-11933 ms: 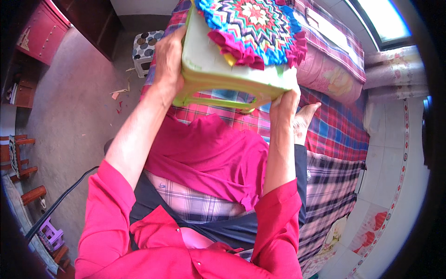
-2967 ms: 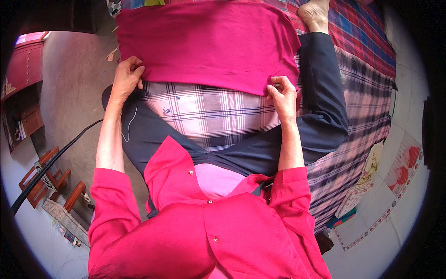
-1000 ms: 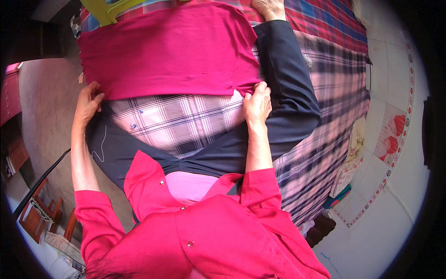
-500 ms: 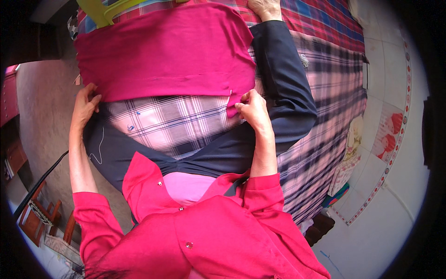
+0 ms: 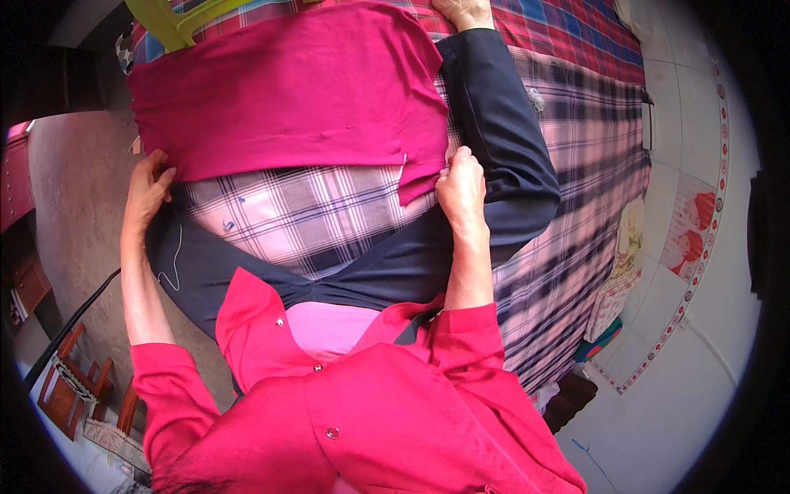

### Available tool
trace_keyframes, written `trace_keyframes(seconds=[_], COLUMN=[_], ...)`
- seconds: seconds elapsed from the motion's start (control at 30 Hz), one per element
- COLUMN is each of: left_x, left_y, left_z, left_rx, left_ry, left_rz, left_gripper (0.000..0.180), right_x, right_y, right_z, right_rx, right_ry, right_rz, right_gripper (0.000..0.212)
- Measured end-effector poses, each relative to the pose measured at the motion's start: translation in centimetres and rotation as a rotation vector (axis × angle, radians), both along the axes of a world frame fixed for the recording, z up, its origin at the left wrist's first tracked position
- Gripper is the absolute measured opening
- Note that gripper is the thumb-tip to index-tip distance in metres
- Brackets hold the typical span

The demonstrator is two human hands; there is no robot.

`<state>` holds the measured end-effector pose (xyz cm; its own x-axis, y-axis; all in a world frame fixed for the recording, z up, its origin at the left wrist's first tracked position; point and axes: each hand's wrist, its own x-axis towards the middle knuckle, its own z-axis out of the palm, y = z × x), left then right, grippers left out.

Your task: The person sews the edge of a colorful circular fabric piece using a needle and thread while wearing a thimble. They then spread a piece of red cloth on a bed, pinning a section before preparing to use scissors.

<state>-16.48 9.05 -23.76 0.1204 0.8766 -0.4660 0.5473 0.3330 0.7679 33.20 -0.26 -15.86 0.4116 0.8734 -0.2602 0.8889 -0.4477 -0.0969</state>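
Note:
A magenta piece of cloth (image 5: 288, 90) lies spread over the plaid bedsheet (image 5: 304, 214) in front of me, its near edge roughly straight. My left hand (image 5: 150, 188) pinches the cloth's near left corner between thumb and fingers. At the near right, a narrow flap of the cloth hangs below the main edge. My right hand (image 5: 463, 188) is closed at that flap's outer side, its fingertips partly hidden behind the knuckles. A small white strip or thread (image 5: 403, 160) shows where the flap meets the main edge.
My dark-trousered legs (image 5: 502, 123) frame the cloth. A yellow-green plastic stool or chair (image 5: 169, 25) touches its far left. White thread (image 5: 176, 259) lies on my left thigh, a blue scrap (image 5: 229, 225) on the sheet. A tiled wall (image 5: 699, 165) stands right; bare floor (image 5: 74, 189) lies left.
My right hand has moved slightly right and up, from the flap's inner part to its outer edge. My left hand stays at the left corner.

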Motion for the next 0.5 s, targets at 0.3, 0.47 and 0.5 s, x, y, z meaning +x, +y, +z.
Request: trace_keyframes(seconds=[0.3, 0.47, 0.5], left_x=[7.5, 13.1, 14.4], left_y=[-1.8, -4.1, -4.5], left_z=[5.3, 6.8, 7.3], left_rx=[0.499, 0.433, 0.445], left_ry=[0.153, -0.050, -0.060], left_rz=[0.226, 0.086, 0.025], left_gripper=[0.018, 0.012, 0.010], right_x=[-1.0, 0.8, 0.4], right_y=[1.1, 0.1, 0.3], right_z=[-0.1, -0.9, 0.1], right_rx=[-0.097, 0.132, 0.135], right_ry=[0.008, 0.425, 0.591], right_rz=[-0.173, -0.328, -0.423], right_gripper=[0.021, 0.015, 0.014])
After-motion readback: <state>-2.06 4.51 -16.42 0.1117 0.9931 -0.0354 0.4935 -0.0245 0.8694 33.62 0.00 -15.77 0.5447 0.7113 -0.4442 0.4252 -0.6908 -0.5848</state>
